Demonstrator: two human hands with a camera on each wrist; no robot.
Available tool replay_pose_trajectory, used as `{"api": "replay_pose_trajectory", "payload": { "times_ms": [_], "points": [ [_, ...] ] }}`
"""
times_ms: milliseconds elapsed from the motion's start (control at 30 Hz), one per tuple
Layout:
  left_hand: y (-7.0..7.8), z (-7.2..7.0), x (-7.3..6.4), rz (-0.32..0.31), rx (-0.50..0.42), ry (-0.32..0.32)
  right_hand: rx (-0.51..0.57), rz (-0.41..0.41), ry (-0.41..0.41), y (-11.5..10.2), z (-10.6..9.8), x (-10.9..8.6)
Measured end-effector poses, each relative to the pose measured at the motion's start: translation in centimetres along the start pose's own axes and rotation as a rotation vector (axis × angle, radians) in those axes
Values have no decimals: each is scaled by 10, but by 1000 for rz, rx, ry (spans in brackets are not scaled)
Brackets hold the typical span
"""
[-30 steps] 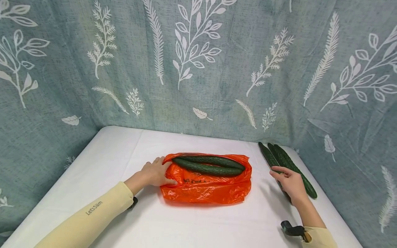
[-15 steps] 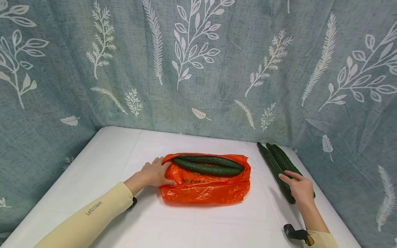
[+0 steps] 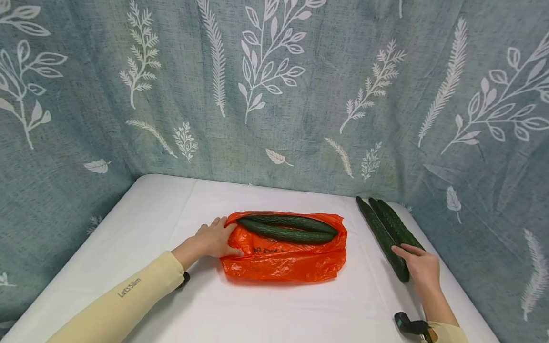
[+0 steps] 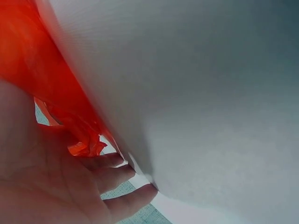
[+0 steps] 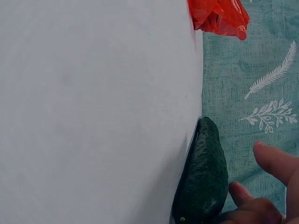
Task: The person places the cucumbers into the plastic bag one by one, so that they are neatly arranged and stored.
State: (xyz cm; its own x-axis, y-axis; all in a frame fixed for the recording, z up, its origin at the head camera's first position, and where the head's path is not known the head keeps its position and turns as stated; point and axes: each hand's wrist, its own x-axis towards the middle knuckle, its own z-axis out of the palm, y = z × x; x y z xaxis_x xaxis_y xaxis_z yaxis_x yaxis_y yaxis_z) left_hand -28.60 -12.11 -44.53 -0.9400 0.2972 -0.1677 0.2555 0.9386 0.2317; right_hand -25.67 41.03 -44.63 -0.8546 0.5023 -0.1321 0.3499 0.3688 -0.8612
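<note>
Left hand (image 3: pixel 214 242) spread against orange bag (image 3: pixel 285 267); right hand (image 3: pixel 423 270), fingers parted, lay by cucumbers (image 3: pixel 381 238) (stiff, likely slick; best gripped mid-length).

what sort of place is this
Probably a makeshift, curtained-off work corner indoors: leaf-print fabric hangs behind and on both sides of a white table, which bears cucumbers and an orange-red plastic bag.
</note>
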Motion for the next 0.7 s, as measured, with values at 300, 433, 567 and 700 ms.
{"api": "replay_pose_trajectory", "payload": {
  "times_ms": [300, 433, 567, 700],
  "points": [
    [0, 0, 0, -5, 3, 2, -13, 54, -48, 4, -1, 5],
    [-1, 1, 0, -3, 7, 3, -31, 58, -80, 6, -1, 6],
    [-1, 1, 1, -4, 4, -2, -57, 72, -94, 9, -2, 9],
    [-2, 1, 1, -5, 1, -7, -97, 91, -108, 12, -2, 11]
  ]
}}
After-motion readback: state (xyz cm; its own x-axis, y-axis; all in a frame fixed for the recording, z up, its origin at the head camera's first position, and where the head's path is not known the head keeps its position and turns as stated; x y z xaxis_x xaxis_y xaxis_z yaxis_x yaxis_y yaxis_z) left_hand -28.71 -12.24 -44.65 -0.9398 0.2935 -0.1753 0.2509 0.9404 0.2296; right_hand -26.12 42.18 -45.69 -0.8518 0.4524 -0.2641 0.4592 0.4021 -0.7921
